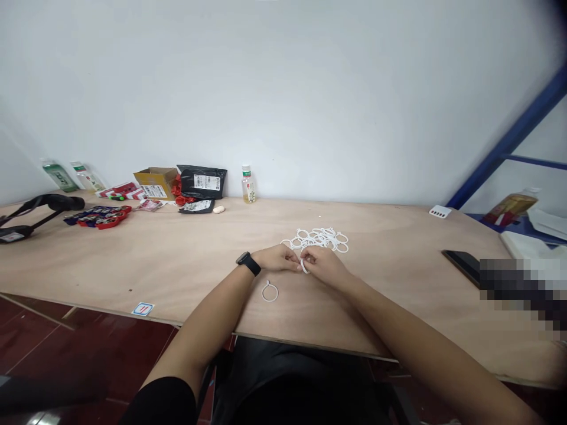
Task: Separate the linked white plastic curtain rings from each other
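Note:
A white plastic ring point(304, 267) is held between my two hands over the middle of the table. My right hand point(325, 264) is closed on it, fingers bent round its edge. My left hand point(280, 258), with a black watch at the wrist, pinches at the ring's left side; its fingertips partly hide what they grip. Just beyond the hands lies a loose pile of white rings point(321, 239). One single white ring point(270, 291) with a small tab lies flat on the wood, nearer to me and below my left hand.
A bottle point(248, 184), a black parcel bag point(201, 182) and an open cardboard box point(156, 183) stand along the wall. Red and blue packets point(100, 216) lie at left. On the right are a phone point(463, 264) and a small white card point(440, 211).

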Demonstrator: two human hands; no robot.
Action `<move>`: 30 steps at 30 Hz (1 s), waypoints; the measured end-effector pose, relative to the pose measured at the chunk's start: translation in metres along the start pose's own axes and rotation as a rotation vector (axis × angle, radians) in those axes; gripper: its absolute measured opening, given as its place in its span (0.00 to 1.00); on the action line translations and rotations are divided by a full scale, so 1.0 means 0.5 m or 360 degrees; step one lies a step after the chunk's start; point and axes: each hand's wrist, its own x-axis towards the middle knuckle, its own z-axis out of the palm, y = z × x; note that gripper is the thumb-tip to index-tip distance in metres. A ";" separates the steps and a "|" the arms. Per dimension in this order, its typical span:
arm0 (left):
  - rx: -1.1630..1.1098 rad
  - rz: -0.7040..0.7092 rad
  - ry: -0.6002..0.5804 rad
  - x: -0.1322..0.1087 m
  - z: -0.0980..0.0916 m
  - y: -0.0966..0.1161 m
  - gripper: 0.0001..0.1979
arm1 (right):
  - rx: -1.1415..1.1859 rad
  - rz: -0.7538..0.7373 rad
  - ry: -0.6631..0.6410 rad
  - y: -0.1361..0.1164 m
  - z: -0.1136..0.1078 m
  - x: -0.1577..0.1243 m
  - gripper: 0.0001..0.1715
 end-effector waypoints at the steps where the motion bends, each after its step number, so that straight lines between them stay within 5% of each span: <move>1: -0.0098 0.0026 0.0005 0.000 -0.004 -0.002 0.23 | 0.0028 -0.0032 0.0084 0.000 0.000 0.001 0.06; 6: -0.0149 0.0080 0.0200 0.001 -0.003 -0.003 0.21 | 0.0118 -0.0138 0.0258 0.000 0.003 0.004 0.08; 19: -0.0007 0.0168 0.0347 0.001 0.007 0.012 0.22 | 0.0749 0.0232 0.0165 0.024 0.014 0.010 0.14; 27: 0.0104 0.0194 0.0234 0.005 0.010 0.008 0.22 | 0.0493 0.0160 0.0305 0.011 0.019 0.017 0.11; 30: 0.0156 0.0225 0.0334 0.003 0.001 0.008 0.21 | 0.0407 0.0106 0.0372 0.014 0.019 0.018 0.13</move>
